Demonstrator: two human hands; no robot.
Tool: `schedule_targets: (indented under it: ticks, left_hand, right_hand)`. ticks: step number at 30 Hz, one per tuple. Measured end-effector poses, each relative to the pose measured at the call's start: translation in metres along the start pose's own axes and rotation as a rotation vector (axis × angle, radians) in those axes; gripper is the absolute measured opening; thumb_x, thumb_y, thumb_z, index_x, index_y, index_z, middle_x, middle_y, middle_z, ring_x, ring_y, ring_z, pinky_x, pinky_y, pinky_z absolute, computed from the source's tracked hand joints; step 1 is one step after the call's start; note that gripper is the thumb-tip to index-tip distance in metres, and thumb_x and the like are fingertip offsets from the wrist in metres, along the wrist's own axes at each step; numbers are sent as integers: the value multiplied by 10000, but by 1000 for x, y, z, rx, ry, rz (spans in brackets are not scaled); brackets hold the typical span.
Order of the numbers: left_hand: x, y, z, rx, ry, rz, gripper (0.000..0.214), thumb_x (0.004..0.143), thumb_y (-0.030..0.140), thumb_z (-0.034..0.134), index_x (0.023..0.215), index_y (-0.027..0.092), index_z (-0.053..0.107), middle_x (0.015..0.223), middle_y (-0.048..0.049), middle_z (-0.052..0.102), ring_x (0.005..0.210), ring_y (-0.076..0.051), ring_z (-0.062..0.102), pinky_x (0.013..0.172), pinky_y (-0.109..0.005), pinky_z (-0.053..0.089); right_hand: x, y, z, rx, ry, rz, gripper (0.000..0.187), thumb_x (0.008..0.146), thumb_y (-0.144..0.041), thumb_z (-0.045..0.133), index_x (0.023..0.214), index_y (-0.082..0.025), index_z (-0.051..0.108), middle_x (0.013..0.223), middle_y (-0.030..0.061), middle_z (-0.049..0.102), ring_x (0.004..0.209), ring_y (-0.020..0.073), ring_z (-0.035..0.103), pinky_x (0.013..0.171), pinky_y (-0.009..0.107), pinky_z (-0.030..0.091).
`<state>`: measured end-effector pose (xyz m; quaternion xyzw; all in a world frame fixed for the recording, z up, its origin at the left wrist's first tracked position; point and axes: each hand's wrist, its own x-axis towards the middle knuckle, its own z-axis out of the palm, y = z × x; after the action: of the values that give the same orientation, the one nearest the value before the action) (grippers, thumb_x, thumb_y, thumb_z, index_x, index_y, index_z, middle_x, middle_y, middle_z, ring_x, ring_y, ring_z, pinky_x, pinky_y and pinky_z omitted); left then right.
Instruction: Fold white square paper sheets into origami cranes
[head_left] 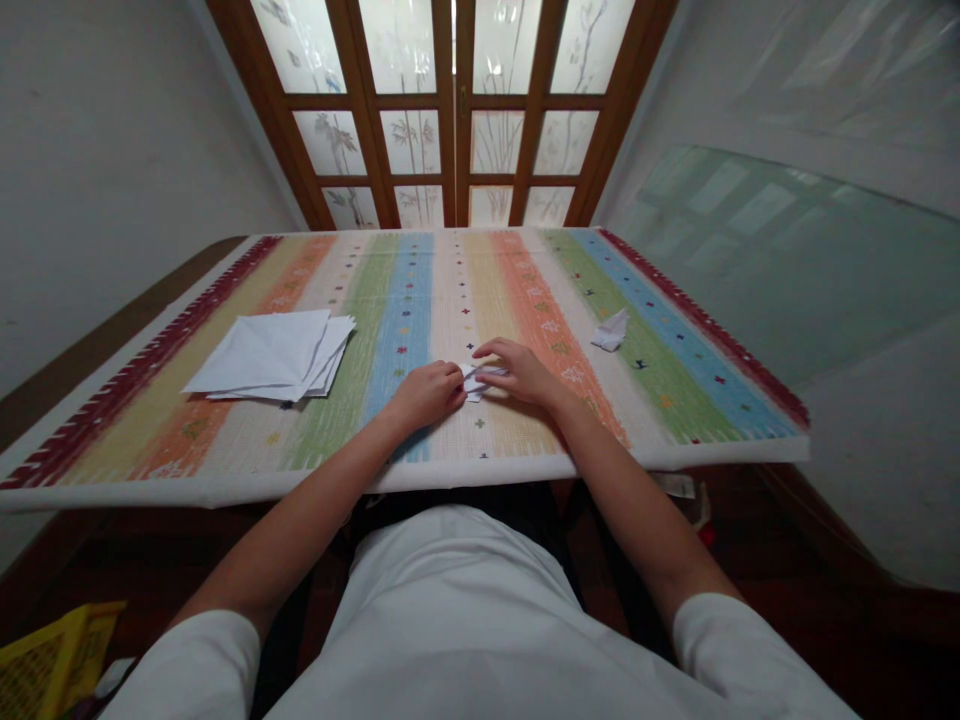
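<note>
A small piece of folded white paper (472, 384) is at the near middle of the table, between my two hands. My left hand (429, 393) has its fingers curled closed on the paper's left side. From the right, my right hand (523, 372) reaches over the same paper. Its fingers are bent around the right part, one raised a little above the others. The fingers hide much of the paper, so its full shape does not show. To the right lies another folded paper piece (611, 330) with pointed corners, apart from both hands.
A stack of white paper sheets (259, 352) lies on the left of the striped tablecloth (375, 345). Wooden doors with glass panes (454, 110) stand behind the table. A glass panel (795, 240) leans at the right wall. A yellow basket (56, 660) is at the lower left.
</note>
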<state>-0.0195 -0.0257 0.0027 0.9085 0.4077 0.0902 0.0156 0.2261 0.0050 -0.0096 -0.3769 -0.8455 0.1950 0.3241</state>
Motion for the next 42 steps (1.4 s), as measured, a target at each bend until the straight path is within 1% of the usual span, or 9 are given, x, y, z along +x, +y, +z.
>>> schedule_targets:
  ticks: [4, 11, 16, 20, 23, 30, 36, 39, 42]
  left_hand:
    - [0, 4, 1, 94, -30, 53, 239, 1105, 194, 541, 1113, 122, 769, 1034, -166, 790, 994, -277, 715, 854, -364, 535]
    - [-2, 2, 3, 72, -13, 50, 186, 1110, 187, 570, 1120, 134, 747, 1014, -159, 795, 997, -277, 721, 832, -349, 521]
    - [-5, -2, 4, -3, 38, -28, 200, 1122, 210, 538, 1117, 153, 730, 1021, -146, 792, 1000, -264, 724, 860, -346, 529]
    - [-11, -5, 5, -90, 93, -3, 331, 1048, 459, 719, 1222, 179, 693, 1110, -138, 786, 1039, -295, 738, 897, -375, 560]
    - [-14, -6, 6, -167, 119, 11, 505, 956, 482, 829, 1329, 187, 658, 1197, -143, 787, 1095, -318, 753, 947, -400, 577]
    - [-11, -10, 8, -354, 209, -74, 295, 993, 266, 727, 1283, 217, 728, 1146, -91, 833, 994, -249, 782, 894, -336, 574]
    - [-8, -9, 5, -627, 244, -166, 230, 955, 283, 715, 1138, 189, 819, 994, -57, 845, 830, -187, 745, 804, -287, 541]
    - [-6, -13, 4, -758, 229, -263, 262, 916, 338, 740, 1096, 175, 839, 957, -66, 841, 817, -197, 730, 771, -293, 526]
    - [-4, -19, 5, -920, 205, -353, 345, 879, 415, 765, 1082, 146, 841, 959, -91, 833, 813, -209, 717, 730, -295, 511]
  right_hand:
    - [-1, 4, -11, -42, 104, 39, 258, 983, -180, 613, 1166, -193, 794, 1209, 156, 779, 1162, 294, 707, 1065, 459, 532]
    - [-2, -4, -7, -3, -139, -81, 195, 874, -221, 825, 1063, -229, 869, 1267, 121, 813, 1172, 272, 757, 1057, 414, 563]
    - [2, -8, 4, -120, -150, -10, 202, 975, -199, 737, 1121, -218, 876, 1154, 110, 867, 1060, 258, 803, 957, 359, 574]
    - [3, -8, 6, -189, -118, 42, 225, 997, -199, 702, 1131, -218, 882, 1081, 102, 878, 979, 248, 810, 876, 316, 549]
    - [3, -8, 4, -141, -57, 66, 238, 986, -211, 690, 1129, -212, 880, 1033, 93, 874, 914, 228, 794, 837, 301, 531]
    - [1, -9, -3, 100, -15, 101, 304, 950, -333, 673, 1100, -166, 877, 956, 87, 847, 839, 208, 734, 782, 298, 512]
    - [5, -4, -1, 263, -81, 193, 349, 948, -448, 687, 1050, -173, 876, 958, 87, 836, 858, 224, 729, 763, 309, 538]
    - [5, -2, -4, 420, -109, 267, 569, 1014, -699, 591, 1052, -200, 862, 1049, 106, 836, 941, 254, 752, 806, 338, 582]
    - [1, -2, -12, 630, -118, 287, 855, 992, -944, 390, 1191, -238, 829, 1253, 127, 812, 1123, 296, 761, 931, 393, 617]
